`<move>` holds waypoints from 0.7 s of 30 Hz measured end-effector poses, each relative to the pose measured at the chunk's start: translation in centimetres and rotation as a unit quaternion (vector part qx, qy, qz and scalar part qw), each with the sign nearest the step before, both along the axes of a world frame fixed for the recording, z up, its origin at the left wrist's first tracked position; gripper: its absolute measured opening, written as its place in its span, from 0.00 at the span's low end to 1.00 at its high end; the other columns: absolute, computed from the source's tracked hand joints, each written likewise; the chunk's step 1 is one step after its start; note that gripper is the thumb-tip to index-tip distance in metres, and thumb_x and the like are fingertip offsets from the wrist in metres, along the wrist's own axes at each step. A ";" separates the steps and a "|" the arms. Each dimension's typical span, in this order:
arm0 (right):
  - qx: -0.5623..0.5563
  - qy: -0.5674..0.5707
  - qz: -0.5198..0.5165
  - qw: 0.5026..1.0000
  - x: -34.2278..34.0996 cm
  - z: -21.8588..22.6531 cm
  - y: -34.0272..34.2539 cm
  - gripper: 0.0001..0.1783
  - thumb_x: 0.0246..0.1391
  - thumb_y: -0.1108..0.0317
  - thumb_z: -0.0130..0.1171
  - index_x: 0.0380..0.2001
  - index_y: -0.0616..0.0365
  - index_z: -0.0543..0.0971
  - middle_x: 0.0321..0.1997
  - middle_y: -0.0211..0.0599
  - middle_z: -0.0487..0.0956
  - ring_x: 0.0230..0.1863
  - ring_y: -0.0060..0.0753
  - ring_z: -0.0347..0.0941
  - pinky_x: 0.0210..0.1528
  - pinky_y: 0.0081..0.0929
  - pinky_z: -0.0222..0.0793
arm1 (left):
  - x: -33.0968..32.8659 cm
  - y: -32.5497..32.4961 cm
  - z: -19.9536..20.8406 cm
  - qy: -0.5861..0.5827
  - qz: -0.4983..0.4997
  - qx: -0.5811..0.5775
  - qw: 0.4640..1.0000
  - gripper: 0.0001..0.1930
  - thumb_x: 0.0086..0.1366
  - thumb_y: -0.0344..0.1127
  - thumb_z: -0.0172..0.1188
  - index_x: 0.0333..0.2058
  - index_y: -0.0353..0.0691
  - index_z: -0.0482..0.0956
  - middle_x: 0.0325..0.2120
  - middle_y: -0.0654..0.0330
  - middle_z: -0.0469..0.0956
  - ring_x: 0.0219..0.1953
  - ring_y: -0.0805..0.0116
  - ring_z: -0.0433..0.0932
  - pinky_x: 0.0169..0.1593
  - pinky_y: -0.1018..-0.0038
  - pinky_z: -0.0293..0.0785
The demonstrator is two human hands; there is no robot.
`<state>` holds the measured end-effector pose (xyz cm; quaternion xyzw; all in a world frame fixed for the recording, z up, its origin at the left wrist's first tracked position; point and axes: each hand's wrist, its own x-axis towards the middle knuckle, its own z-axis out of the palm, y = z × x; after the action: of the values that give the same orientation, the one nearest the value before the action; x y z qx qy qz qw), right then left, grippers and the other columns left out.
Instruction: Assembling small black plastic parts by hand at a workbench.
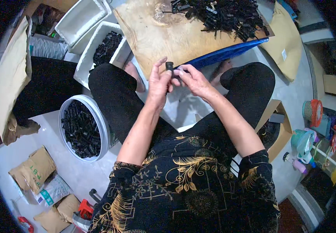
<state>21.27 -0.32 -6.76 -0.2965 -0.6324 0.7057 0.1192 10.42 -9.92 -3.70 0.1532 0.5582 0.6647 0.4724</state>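
A small black plastic part stands up between the fingers of my left hand, just off the near edge of the wooden board. The thumb presses on it while the index finger stretches out beside it. My right hand meets it from the right, thumb and index finger pinched together close to the part. Whatever sits in that pinch is too small to make out. On the far right of the board lies a heap of similar black parts.
A white bucket full of black pieces stands left of my legs. Farther left are white foam boxes, one holding more black pieces. Blue sheeting hangs along the board's edge. An open cardboard box sits by my right leg.
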 end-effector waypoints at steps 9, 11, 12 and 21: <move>-0.104 0.058 -0.009 0.993 0.9 3.8 0.2 0.09 0.55 0.62 0.52 0.35 0.53 0.69 0.24 0.23 0.72 0.13 0.09 0.54 0.13 0.09 0.46 | -0.6 -1.0 -0.4 -0.253 0.028 0.122 0.959 0.21 0.60 0.25 0.48 0.52 0.43 0.58 0.33 0.49 0.74 0.23 0.71 0.74 0.19 0.85 0.67; -0.111 0.066 -0.009 0.992 1.1 4.0 0.3 0.09 0.54 0.62 0.52 0.35 0.53 0.69 0.24 0.23 0.72 0.13 0.09 0.55 0.13 0.09 0.46 | -0.7 -1.1 -0.5 -0.275 0.020 0.115 0.955 0.21 0.59 0.26 0.51 0.51 0.41 0.60 0.32 0.51 0.73 0.24 0.70 0.74 0.19 0.85 0.67; -0.127 0.071 -0.013 0.989 1.2 4.2 0.4 0.09 0.54 0.62 0.53 0.35 0.52 0.69 0.25 0.24 0.73 0.13 0.09 0.55 0.12 0.08 0.46 | -0.7 -1.0 -0.5 -0.274 0.020 0.116 0.954 0.21 0.59 0.26 0.51 0.51 0.41 0.60 0.32 0.51 0.73 0.24 0.70 0.74 0.19 0.85 0.67; -0.230 0.047 0.015 0.972 1.7 3.3 1.1 0.12 0.52 0.57 0.55 0.33 0.51 0.69 0.18 0.18 0.66 0.12 0.07 0.52 0.11 0.09 0.44 | 0.3 -1.1 0.4 -0.222 -0.081 0.107 0.966 0.22 0.57 0.27 0.55 0.51 0.36 0.62 0.31 0.57 0.73 0.22 0.74 0.74 0.17 0.87 0.63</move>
<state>22.93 0.81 -3.44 -0.2729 -0.4513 0.8469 0.0674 10.69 -11.02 -3.28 0.0958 0.3505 0.6976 0.6175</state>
